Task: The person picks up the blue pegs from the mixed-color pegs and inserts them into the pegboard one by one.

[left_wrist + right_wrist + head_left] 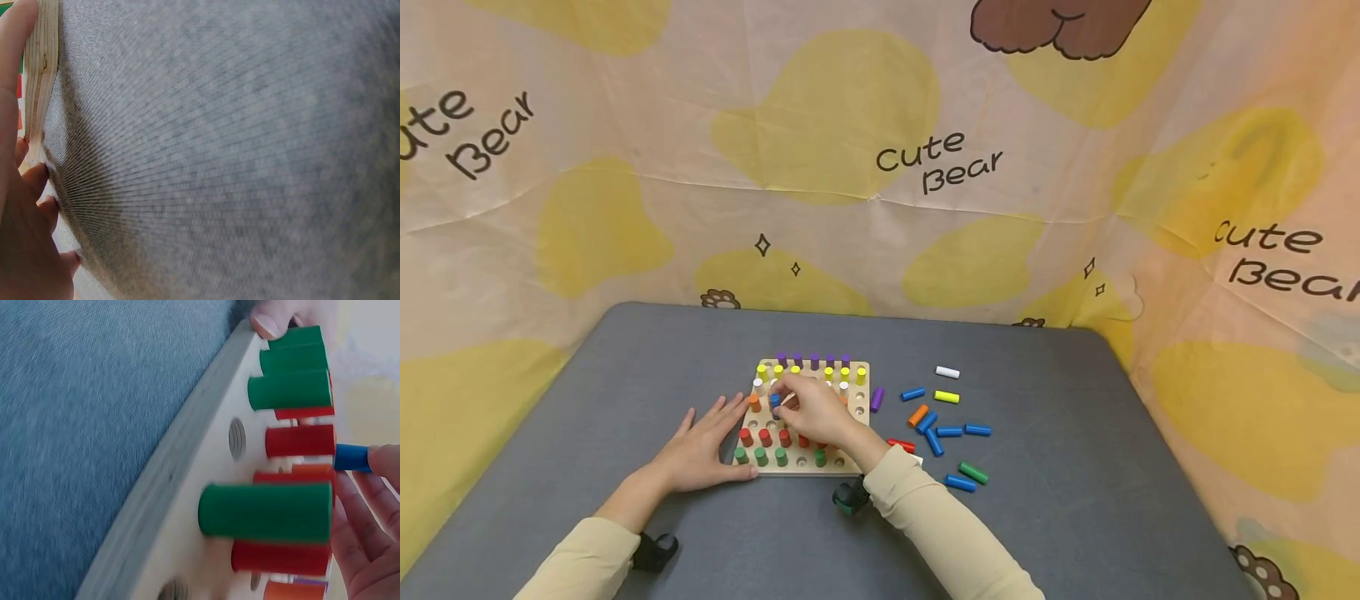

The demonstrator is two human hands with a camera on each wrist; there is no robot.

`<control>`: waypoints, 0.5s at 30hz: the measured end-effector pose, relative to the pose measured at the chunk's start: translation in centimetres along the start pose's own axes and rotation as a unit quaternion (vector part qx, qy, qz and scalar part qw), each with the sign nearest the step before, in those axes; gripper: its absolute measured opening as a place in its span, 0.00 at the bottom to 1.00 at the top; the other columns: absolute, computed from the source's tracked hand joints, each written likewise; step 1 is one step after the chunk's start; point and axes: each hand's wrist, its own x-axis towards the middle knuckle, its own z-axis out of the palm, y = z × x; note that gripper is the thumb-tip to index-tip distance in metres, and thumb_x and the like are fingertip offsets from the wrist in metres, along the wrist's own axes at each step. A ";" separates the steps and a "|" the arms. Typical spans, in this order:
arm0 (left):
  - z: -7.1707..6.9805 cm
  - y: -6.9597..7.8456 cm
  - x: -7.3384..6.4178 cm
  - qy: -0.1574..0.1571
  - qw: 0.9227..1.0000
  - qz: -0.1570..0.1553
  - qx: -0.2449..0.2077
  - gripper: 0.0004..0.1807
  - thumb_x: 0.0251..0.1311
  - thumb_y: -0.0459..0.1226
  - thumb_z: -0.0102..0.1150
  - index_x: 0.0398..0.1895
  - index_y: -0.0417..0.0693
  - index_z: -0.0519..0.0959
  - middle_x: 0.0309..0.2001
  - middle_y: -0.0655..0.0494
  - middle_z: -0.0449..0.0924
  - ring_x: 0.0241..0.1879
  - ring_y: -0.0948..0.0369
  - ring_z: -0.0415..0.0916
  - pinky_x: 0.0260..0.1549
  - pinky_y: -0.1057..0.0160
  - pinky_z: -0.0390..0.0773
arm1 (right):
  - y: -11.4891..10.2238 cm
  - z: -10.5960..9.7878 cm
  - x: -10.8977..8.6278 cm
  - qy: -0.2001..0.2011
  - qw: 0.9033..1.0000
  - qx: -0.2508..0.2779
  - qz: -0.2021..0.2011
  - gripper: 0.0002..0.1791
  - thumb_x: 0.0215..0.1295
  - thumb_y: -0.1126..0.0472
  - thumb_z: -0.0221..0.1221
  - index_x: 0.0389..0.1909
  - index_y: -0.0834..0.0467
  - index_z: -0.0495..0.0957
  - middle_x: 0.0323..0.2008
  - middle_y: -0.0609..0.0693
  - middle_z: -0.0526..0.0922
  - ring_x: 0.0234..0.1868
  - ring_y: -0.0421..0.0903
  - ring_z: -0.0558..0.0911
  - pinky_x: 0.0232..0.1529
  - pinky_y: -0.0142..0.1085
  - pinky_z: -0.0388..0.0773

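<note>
A wooden pegboard (805,474) lies on the table, with rows of coloured pegs upright in its holes. My left hand (703,450) rests at its left side, fingers spread, thumb at the near left corner. Over the board, my right hand (812,410) pinches a blue peg (775,402) between thumb and fingers, close beside an orange peg (755,403). In the right wrist view the blue peg (353,457) shows beyond green pegs (265,512) and red pegs (300,440); its lower end is hidden. Part of the middle rows is covered by my right hand.
Loose pegs lie right of the board: several blue pegs (950,432), a purple peg (877,399), an orange peg (917,416), a yellow peg (947,397), a white peg (947,372), a green peg (973,472) and a red peg (901,446). A printed cloth (850,117) hangs behind the grey table (1037,375).
</note>
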 end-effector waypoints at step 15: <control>-0.1 0.2 -0.3 0.003 1.000 0.002 0.001 0.59 0.37 0.71 0.57 0.72 0.65 0.45 0.71 0.47 0.51 0.69 0.42 0.45 0.59 0.31 0.38 | -0.8 2.2 1.2 0.005 0.998 -0.069 -0.013 0.11 0.62 0.60 0.57 0.46 0.51 0.76 0.38 0.42 0.82 0.34 0.33 0.78 0.31 0.17 0.69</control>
